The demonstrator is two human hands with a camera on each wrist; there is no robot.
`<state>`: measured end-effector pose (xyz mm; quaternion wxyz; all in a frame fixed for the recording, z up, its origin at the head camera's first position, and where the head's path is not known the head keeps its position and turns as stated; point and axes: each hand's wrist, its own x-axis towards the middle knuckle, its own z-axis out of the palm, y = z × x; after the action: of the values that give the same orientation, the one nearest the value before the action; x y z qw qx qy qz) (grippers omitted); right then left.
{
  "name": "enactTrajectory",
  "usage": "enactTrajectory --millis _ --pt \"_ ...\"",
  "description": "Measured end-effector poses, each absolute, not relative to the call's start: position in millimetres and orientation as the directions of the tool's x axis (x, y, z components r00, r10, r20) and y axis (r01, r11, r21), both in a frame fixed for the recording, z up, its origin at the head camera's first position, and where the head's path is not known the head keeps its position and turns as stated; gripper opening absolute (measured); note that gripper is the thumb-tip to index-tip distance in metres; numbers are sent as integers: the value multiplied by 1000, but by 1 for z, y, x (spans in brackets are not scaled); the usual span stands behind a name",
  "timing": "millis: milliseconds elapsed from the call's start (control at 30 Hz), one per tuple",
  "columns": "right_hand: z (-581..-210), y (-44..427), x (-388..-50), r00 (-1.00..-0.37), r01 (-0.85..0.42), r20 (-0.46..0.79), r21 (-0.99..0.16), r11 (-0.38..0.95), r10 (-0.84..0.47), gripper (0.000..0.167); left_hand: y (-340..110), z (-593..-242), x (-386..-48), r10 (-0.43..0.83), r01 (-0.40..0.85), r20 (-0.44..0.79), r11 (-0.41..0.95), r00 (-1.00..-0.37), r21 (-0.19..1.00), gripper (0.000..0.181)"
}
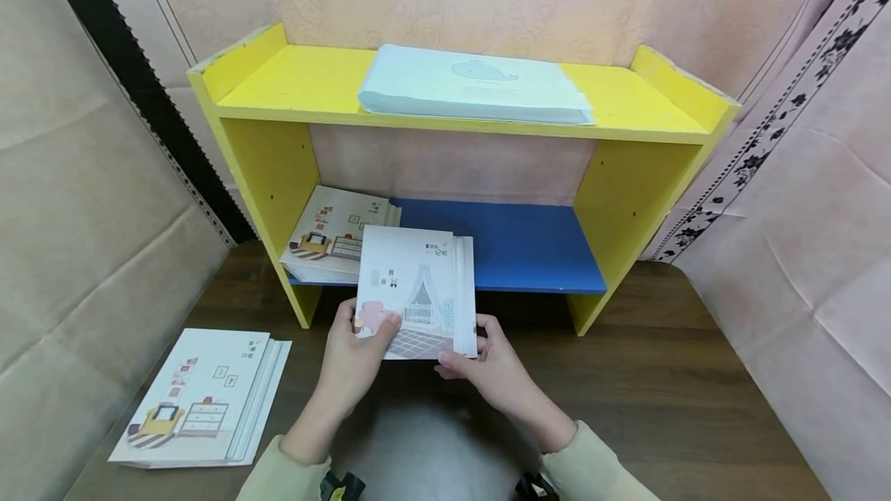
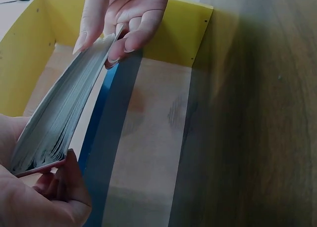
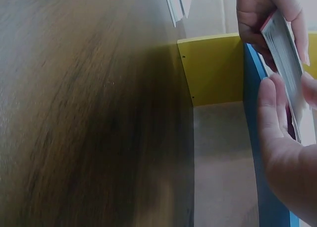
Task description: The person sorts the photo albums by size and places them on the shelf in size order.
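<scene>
Both hands hold a small stack of white notebooks, its top cover printed with a tent and a tiled floor. My left hand grips the lower left corner with its thumb on the cover. At the lower right edge, my right hand pinches the stack, thumb in front and fingers partly hidden behind. The left wrist view shows the page edges of the held stack between the two hands. Beyond it, another notebook stack with a yellow armchair picture lies at the left of the blue shelf.
A yellow rack stands ahead, with a pale blue folded item bearing a whale on its top board. Another armchair-cover notebook stack lies on the wooden table at left. Fabric-covered walls enclose the sides.
</scene>
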<state>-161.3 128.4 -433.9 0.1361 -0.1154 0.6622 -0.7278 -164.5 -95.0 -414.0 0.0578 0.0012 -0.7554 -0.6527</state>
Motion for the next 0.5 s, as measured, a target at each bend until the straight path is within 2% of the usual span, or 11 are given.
enactTrajectory --millis 500 --pt "-424 126 -165 -954 39 -3 -993 -115 -300 62 -105 -410 -164 93 93 77 186 -993 978 56"
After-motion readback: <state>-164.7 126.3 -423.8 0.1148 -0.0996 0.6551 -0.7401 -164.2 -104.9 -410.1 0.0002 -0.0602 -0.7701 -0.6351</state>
